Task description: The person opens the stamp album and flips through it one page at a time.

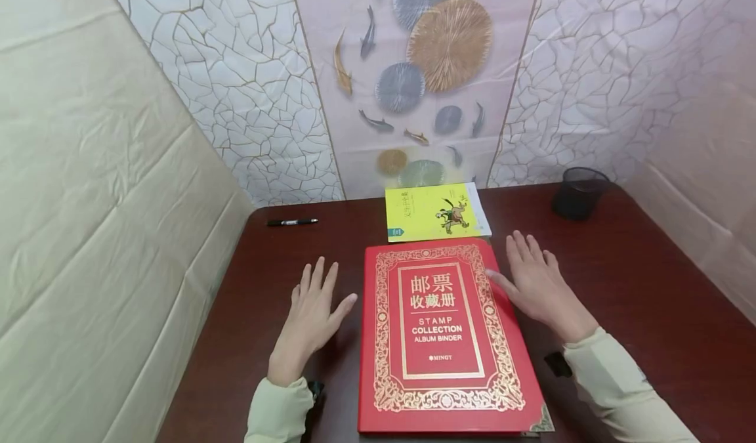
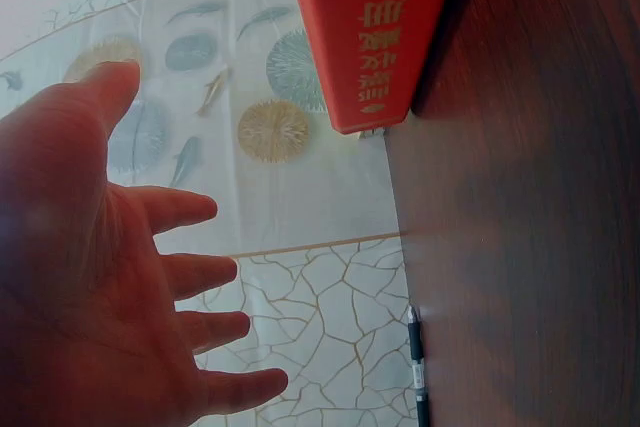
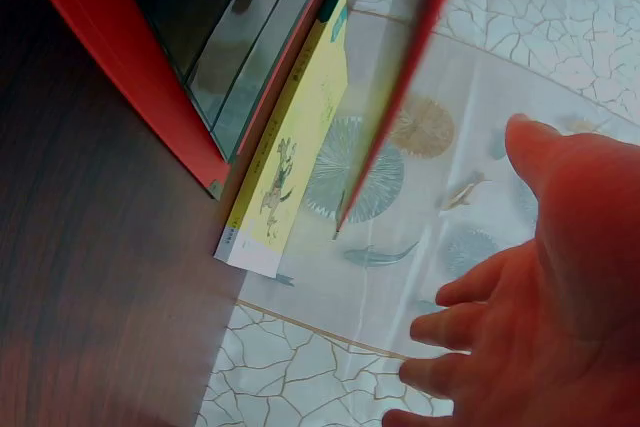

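A red stamp album [image 1: 444, 390] with gold lettering and an ornate gold border lies flat on the dark table. In the right wrist view its top cover [image 3: 405, 77] stands a little apart from the black inner pages [image 3: 240, 67]. My left hand [image 1: 310, 315] hovers beside the album's spine [image 2: 370, 37], fingers straight and spread, holding nothing. Over the album's right edge reaches the thumb of my right hand [image 1: 540, 289]; whether it touches the cover I cannot tell. The other fingers of that hand are extended.
Behind the album lies a yellow book [image 1: 422, 213] with a horse-and-rider picture. A black pen [image 1: 292, 222] is at the back left, and a black mesh cup [image 1: 579, 197] stands at the back right. Patterned cloth [image 1: 266, 102] hangs behind the table [image 1: 230, 331].
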A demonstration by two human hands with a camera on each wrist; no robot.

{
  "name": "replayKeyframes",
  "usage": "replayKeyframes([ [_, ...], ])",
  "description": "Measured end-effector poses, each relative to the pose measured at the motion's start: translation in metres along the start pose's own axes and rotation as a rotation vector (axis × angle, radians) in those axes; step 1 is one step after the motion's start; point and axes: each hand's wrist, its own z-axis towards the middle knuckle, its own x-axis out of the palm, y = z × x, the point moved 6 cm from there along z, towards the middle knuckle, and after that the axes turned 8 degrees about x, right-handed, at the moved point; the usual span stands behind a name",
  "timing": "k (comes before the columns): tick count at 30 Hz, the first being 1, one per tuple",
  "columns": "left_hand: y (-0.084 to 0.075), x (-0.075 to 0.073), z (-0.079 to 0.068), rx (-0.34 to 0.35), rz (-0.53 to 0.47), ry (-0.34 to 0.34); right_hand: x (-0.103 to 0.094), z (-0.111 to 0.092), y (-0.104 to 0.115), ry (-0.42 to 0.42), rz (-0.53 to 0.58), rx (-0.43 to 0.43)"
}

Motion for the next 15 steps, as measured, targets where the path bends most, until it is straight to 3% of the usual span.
replayKeyframes([
  [6,-0.003,0.0,0.001,-0.006,-0.015,0.006,0.004,-0.001,0.003,0.07,0.043,0.019],
  [15,-0.011,0.002,-0.002,-0.015,-0.044,0.008,0.01,-0.007,0.005,0.23,0.246,0.093],
])
